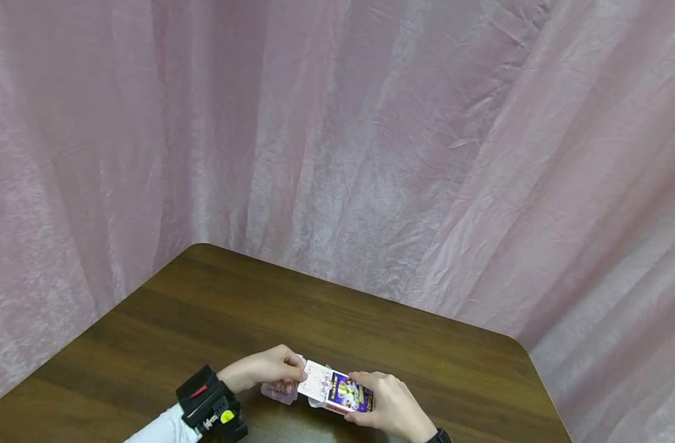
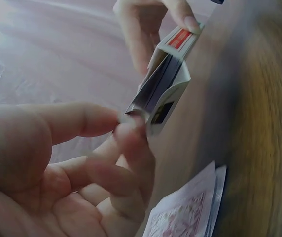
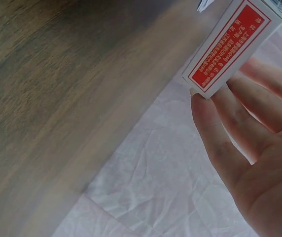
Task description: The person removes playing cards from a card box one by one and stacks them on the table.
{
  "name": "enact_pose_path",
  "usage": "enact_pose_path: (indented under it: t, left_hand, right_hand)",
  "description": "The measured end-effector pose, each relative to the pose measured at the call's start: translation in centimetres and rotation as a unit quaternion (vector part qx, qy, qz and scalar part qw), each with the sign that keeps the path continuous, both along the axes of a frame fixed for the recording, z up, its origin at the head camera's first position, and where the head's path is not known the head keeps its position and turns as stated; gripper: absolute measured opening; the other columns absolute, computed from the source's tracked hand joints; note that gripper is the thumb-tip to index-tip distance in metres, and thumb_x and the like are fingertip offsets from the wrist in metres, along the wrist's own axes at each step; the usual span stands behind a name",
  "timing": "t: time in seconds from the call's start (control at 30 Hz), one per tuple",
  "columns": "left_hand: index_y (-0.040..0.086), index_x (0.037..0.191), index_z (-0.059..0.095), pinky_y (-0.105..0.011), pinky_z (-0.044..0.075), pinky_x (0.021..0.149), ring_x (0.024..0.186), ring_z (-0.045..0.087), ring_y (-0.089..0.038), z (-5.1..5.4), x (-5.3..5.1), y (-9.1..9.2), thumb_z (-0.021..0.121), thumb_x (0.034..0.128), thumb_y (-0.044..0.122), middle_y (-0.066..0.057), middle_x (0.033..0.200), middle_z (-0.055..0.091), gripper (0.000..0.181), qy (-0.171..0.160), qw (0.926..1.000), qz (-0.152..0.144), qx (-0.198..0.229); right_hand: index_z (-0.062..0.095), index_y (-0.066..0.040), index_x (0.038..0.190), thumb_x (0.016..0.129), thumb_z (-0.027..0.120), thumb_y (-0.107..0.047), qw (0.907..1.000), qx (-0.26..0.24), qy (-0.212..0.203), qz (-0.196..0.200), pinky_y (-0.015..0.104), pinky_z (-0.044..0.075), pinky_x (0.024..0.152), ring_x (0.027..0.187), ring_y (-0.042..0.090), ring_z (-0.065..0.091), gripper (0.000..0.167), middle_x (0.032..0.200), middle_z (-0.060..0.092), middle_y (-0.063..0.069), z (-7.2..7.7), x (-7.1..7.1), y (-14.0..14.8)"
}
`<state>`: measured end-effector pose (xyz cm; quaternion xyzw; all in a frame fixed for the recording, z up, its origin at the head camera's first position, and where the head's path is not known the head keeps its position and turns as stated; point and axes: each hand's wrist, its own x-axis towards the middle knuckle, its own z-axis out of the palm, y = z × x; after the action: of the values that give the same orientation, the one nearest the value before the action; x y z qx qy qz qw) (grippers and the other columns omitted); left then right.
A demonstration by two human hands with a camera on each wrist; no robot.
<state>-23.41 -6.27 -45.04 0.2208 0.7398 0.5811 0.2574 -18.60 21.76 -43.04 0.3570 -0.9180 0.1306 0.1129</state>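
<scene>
My right hand (image 1: 389, 400) holds a purple and white playing card box (image 1: 352, 394) by its sides, tilted a little above the table. The box's end facing left is open, and dark card edges (image 2: 163, 79) show inside it in the left wrist view. A white patterned playing card (image 1: 316, 379) sticks out of that opening. Its outer corner is pinched between thumb and fingertips of my left hand (image 1: 267, 367). Below the left hand, a small stack of pink-patterned playing cards (image 1: 279, 391) lies on the table. How many cards the pinch holds is hidden.
The brown wooden table (image 1: 232, 295) has rounded far corners. Pink curtains (image 1: 337, 141) hang close behind its far and left edges. A black wrist device (image 1: 212, 403) is strapped on the left forearm.
</scene>
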Motion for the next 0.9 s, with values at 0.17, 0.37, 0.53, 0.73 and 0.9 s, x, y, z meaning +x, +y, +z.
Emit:
enact_pose_path:
  t: [0.17, 0.37, 0.53, 0.73, 0.9]
  left_hand:
    - [0.007, 0.074, 0.056, -0.012, 0.041, 0.048, 0.053, 0.059, -0.002, 0.0, -0.3, -1.2, 0.056, 0.0894, 0.007, 0.004, 0.060, 0.059, 0.016, -0.039, 0.9983, -0.003, 0.042]
    - [-0.009, 0.099, 0.057, -0.013, 0.047, 0.059, 0.065, 0.064, -0.006, 0.3, -0.8, -2.7, 0.053, 0.0891, 0.002, -0.001, 0.076, 0.063, 0.016, -0.082, 0.9918, 0.002, 0.098]
    - [-0.016, 0.111, 0.054, -0.016, 0.048, 0.065, 0.068, 0.059, -0.005, 0.3, -1.3, -3.9, 0.054, 0.0886, 0.001, 0.000, 0.078, 0.063, 0.028, -0.087, 0.9903, 0.010, 0.108]
    - [-0.017, 0.114, 0.057, -0.015, 0.047, 0.064, 0.069, 0.057, -0.004, 0.1, -2.1, -4.9, 0.056, 0.0908, 0.002, 0.004, 0.075, 0.061, 0.030, -0.086, 0.9901, 0.039, 0.104]
    - [-0.016, 0.112, 0.060, -0.015, 0.045, 0.061, 0.066, 0.054, -0.004, -0.3, -2.7, -5.2, 0.059, 0.0921, 0.006, 0.006, 0.072, 0.059, 0.029, -0.082, 0.9907, 0.064, 0.088]
  right_hand:
    - [0.067, -0.013, 0.116, 0.072, 0.080, -0.046, 1.0000, 0.000, -0.001, -0.001, 0.023, 0.051, 0.070, 0.087, 0.007, 0.065, 0.056, 0.106, 0.073, 0.000, -0.1, 0.0, 0.1]
    - [0.067, -0.012, 0.115, 0.072, 0.081, -0.045, 0.9999, -0.005, -0.012, 0.002, 0.020, 0.049, 0.067, 0.084, 0.005, 0.063, 0.056, 0.104, 0.073, 0.000, -0.1, 0.0, 0.1]
    - [0.067, -0.013, 0.115, 0.071, 0.082, -0.042, 0.9998, -0.005, -0.019, -0.004, 0.019, 0.048, 0.067, 0.083, 0.004, 0.063, 0.055, 0.103, 0.072, 0.000, -0.4, 0.1, 0.0]
    - [0.067, -0.013, 0.115, 0.072, 0.082, -0.042, 0.9995, -0.007, -0.030, -0.011, 0.020, 0.048, 0.067, 0.082, 0.005, 0.063, 0.055, 0.102, 0.072, -0.002, -0.4, 0.2, 0.1]
    - [0.067, -0.013, 0.115, 0.071, 0.082, -0.041, 0.9997, -0.007, -0.023, -0.009, 0.019, 0.048, 0.067, 0.082, 0.004, 0.062, 0.054, 0.101, 0.072, -0.002, -0.3, 0.1, 0.3]
